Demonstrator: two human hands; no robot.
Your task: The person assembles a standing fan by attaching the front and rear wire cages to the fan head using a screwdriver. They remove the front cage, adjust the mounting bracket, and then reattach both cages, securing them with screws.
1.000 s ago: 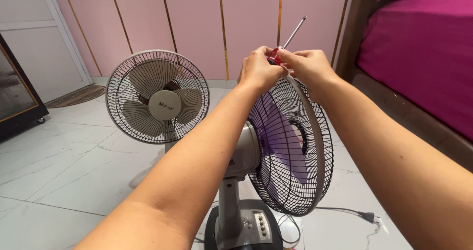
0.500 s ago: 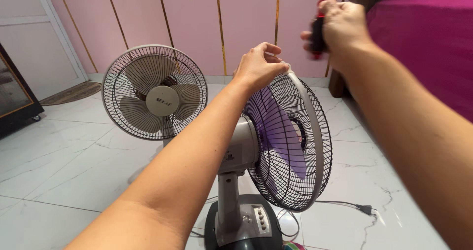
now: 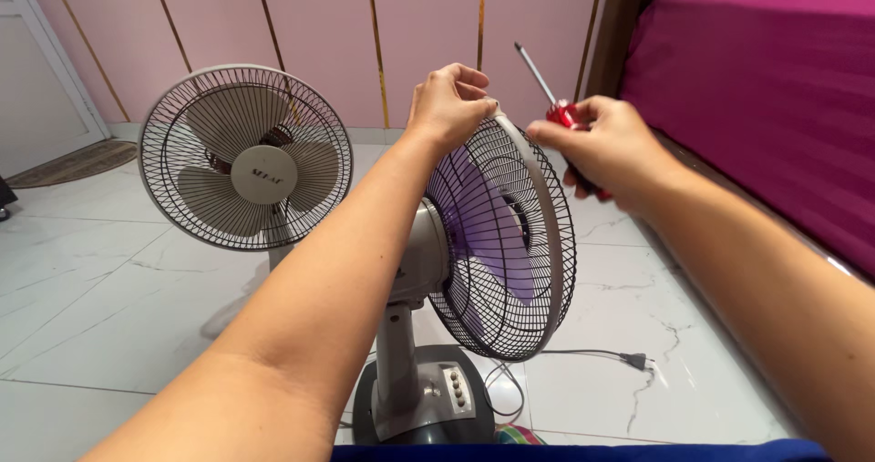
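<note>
The left hand [image 3: 448, 102] is curled closed over the top rim of the black wire grille with a grey plastic band [image 3: 510, 243] on the near purple-bladed grey pedestal fan [image 3: 415, 271], which stands on the white marble-tile floor [image 3: 118, 307]. The right hand [image 3: 609, 148], just right of that rim and clear of it, is closed around a red-handled screwdriver [image 3: 551, 97], its steel shaft tilted up and left. A beige-bladed fan [image 3: 246, 157] stands farther left. A black plug [image 3: 636, 360] lies at near right beside a magenta bed [image 3: 766, 88].

Bright, even indoor light, soft shadows on floor [image 3: 137, 307] (slight wide-angle stretch at edges), pic sharp.
</note>
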